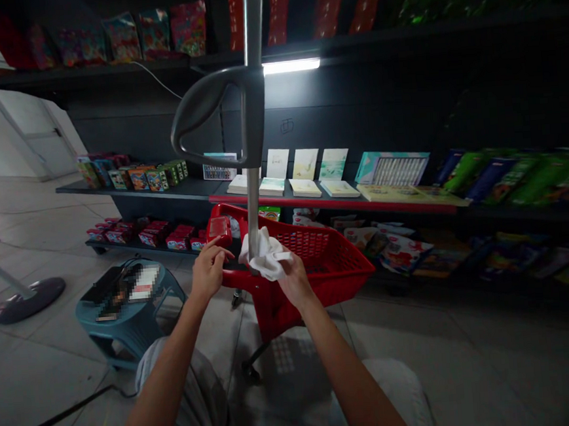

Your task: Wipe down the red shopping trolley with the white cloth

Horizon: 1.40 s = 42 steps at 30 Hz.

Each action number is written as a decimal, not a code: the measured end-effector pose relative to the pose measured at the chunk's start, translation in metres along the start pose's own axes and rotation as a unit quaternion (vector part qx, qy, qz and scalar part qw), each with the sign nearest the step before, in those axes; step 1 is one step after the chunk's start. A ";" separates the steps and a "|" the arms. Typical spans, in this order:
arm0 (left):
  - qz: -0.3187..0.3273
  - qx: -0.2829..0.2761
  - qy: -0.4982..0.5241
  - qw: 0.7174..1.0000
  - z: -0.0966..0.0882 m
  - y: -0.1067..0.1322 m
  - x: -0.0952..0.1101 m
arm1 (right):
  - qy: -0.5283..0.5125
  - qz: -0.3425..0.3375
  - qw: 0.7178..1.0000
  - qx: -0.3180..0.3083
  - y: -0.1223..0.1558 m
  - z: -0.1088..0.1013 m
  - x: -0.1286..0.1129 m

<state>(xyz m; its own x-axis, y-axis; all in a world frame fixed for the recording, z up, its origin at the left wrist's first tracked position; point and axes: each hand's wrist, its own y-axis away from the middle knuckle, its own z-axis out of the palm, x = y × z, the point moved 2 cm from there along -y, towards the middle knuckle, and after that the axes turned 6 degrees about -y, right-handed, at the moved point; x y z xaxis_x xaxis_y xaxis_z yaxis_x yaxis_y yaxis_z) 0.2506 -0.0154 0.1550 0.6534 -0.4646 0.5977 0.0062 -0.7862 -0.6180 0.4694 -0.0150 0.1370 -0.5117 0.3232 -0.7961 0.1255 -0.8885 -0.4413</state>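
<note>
A red plastic shopping cart [312, 250] stands between my knees and the shelves. Its grey metal pole [253, 202] rises upright and carries a dark grey loop handle [252, 117] near the top. In my right hand [295, 279] is a crumpled white cloth [268, 257], pressed around the foot of the pole. My left hand [210, 269] rests at the cart's red rim [224, 227], fingers bent over its edge; part of the grip is hard to make out. The cloth hides the base of the pole.
Behind the cart, a dark shelf [164, 191] bears small boxes, books [305, 165] and snack bags [522, 174]. A blue stool [130, 317] with items on it stands at left, near a round stand base [30, 300]. A black cable [59, 421] crosses the floor.
</note>
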 end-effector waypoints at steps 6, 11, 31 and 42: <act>0.002 0.010 0.006 1.000 0.002 0.000 -0.001 | 0.063 -0.034 0.995 -0.063 -0.009 0.008 0.001; 0.006 0.015 0.009 1.000 0.003 -0.001 -0.004 | 0.115 -0.107 0.987 -0.036 -0.014 0.031 -0.001; 0.015 -0.022 0.008 1.000 0.000 -0.003 -0.001 | 0.168 -0.165 0.972 -0.013 -0.038 0.064 -0.036; 0.014 -0.006 0.014 1.000 0.001 -0.003 -0.008 | 0.214 -0.105 0.968 -0.077 -0.016 0.041 -0.015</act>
<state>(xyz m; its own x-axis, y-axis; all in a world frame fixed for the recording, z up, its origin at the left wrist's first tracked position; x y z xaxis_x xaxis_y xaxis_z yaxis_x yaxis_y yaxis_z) 0.2463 -0.0088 0.1522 0.6314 -0.4981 0.5943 -0.0207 -0.7769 -0.6293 0.4401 -0.0191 0.1737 -0.1443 0.6267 -0.7657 0.1990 -0.7397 -0.6429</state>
